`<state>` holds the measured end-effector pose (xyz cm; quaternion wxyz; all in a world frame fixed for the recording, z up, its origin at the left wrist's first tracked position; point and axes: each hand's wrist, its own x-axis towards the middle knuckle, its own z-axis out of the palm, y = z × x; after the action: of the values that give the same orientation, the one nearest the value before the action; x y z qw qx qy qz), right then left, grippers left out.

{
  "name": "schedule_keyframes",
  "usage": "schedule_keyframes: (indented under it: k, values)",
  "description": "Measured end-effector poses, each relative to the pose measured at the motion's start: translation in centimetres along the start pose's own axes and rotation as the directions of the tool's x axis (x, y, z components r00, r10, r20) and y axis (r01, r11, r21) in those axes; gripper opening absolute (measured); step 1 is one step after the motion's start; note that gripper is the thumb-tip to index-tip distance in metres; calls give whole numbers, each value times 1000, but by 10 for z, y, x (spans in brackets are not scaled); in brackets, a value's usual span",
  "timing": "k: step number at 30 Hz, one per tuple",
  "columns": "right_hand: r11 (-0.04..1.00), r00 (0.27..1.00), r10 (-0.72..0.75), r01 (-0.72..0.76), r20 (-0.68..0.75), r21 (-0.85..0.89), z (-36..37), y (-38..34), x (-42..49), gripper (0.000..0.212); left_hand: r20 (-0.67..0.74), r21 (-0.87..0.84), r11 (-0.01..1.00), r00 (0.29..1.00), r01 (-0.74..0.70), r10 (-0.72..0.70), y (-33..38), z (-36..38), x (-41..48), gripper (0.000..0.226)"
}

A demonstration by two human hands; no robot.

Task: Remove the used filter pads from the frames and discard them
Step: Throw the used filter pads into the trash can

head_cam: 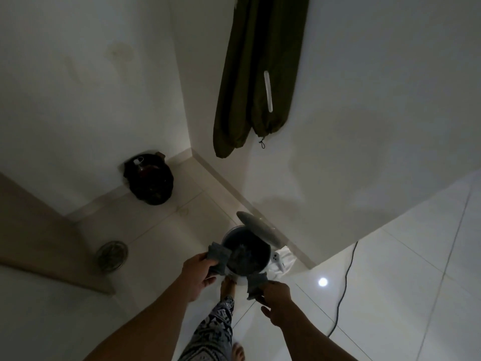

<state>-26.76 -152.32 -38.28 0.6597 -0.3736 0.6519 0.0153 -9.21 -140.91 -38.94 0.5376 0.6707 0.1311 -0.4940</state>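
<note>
Left hand (199, 273) fingers curled round grey filter pad (218, 257) at the left rim of the bin (242, 242). Right hand (278, 299) pinches second pad (256, 284) at the near rim. Lid (259, 227) up.

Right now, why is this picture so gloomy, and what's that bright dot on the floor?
Head view: dim light flattens the left pad and right pad, gripped by the left hand and right hand, to grey; the bright dot is glare, probably a lamp mirrored in the glossy floor; the wide lens bends the wall edges.
</note>
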Motion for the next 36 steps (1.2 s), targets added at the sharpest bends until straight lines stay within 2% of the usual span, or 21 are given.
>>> schedule_keyframes:
  k: [6,10,15,19,23,27,33,36]
  values:
    - [997,997,77,-77,14,-6,16,-9,3,13,-27,-2,999,999,47,-47,-12,-5,5,18]
    - [992,999,36,-32,-31,120,29,-33,21,15,-20,11,998,998,60,-60,-13,-2,9,15]
    - [997,993,-52,57,-107,50,36,-58,25,36,-1,12,998,998,68,-68,-6,9,13,19]
    - [993,995,-49,58,-92,102,27,-55,25,50,4,23,996,997,81,-81,-3,23,19,25]
    - [977,998,-18,29,-54,209,11,-44,24,55,11,70,991,993,116,-117,-4,37,23,26]
    - [980,999,6,5,-52,199,-3,-34,24,52,-10,127,981,989,147,-147,-7,51,22,21]
    - [969,998,-10,26,-66,245,-25,-27,23,50,36,42,993,993,111,-113,6,82,34,36]
    - [966,996,-23,43,-83,254,-30,-27,23,50,32,100,992,997,73,-76,15,92,38,45]
